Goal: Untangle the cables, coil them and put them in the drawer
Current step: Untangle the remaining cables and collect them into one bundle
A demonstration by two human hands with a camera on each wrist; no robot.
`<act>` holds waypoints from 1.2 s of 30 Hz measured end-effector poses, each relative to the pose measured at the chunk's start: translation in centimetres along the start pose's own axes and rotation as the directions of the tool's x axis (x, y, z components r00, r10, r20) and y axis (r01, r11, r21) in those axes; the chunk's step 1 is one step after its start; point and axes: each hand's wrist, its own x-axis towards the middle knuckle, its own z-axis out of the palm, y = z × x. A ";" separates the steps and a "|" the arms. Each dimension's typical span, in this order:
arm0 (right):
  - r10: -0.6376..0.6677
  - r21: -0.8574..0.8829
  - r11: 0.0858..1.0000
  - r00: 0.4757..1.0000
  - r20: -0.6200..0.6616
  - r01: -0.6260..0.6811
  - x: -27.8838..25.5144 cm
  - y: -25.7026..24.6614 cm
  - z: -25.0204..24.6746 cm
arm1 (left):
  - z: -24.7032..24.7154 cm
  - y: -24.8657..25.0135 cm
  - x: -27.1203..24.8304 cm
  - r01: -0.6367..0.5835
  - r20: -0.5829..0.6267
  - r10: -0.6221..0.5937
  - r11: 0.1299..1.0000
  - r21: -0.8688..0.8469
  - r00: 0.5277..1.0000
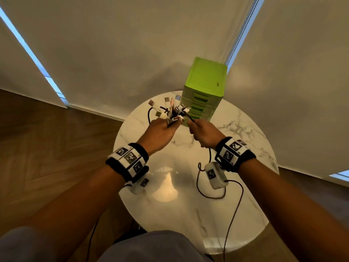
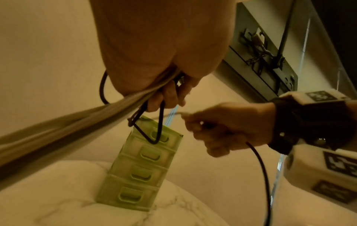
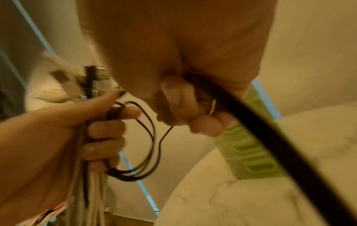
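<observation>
My left hand [image 1: 160,132] grips a bundle of cables [image 1: 171,110], white and black, with several plug ends fanning out above the fist. In the right wrist view the left hand [image 3: 96,130] has its fingers curled round the bundle [image 3: 90,183], and thin black loops [image 3: 146,145] hang off it. My right hand [image 1: 203,132] is closed round one black cable [image 3: 270,137] that trails back under the wrist. A green drawer unit [image 1: 204,87] stands just beyond both hands, its drawers [image 2: 142,165] closed.
The round white marble table [image 1: 188,205] lies under my hands, with a black cable [image 1: 200,184] looping across it near my right wrist. Wood floor and pale blinds surround it.
</observation>
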 end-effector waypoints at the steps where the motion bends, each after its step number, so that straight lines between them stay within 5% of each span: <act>1: -0.057 -0.016 0.998 0.998 -0.003 0.057 0.2 -1.1 0.0 | 0.3 0.1 0.0 0.034 -0.011 -0.036 0.994 -0.104 0.999; 4: -0.165 -0.021 0.986 0.986 0.016 0.165 0.2 -2.5 0.4 | 0.4 0.0 0.4 0.116 -0.053 -0.162 0.864 -0.489 0.985; 6: -0.239 0.012 0.971 0.966 0.102 0.239 -0.1 -2.6 0.9 | 0.1 0.0 0.5 0.122 -0.033 -0.175 0.794 -0.595 0.984; 9: -0.261 0.040 0.965 0.946 0.192 0.259 -0.4 -2.0 2.0 | -0.1 0.2 0.5 0.065 -0.038 -0.109 0.797 -0.601 0.993; 19: 0.010 -0.006 1.000 0.973 0.230 -0.009 -3.6 9.9 4.5 | -4.1 -2.0 2.3 -0.077 -0.318 -0.151 0.794 -0.603 0.936; 24: 0.123 -0.081 0.990 0.991 0.061 -0.117 -4.7 13.7 4.1 | -5.3 -2.0 2.0 -0.085 -0.344 -0.142 0.818 -0.569 0.928; 27: 0.198 0.070 0.979 0.974 -0.113 -0.191 -4.0 13.0 3.4 | -4.8 -1.7 1.5 -0.088 -0.361 -0.124 0.851 -0.518 0.924; 30: 0.160 0.215 0.969 0.970 -0.186 -0.119 -2.9 10.7 2.5 | -4.2 -1.2 0.6 -0.114 -0.404 -0.073 0.900 -0.420 0.912; 36: 0.057 0.477 0.878 0.998 -0.030 -0.036 0.2 4.0 2.9 | -4.6 -1.1 -1.4 -0.135 -0.431 -0.040 0.920 -0.367 0.902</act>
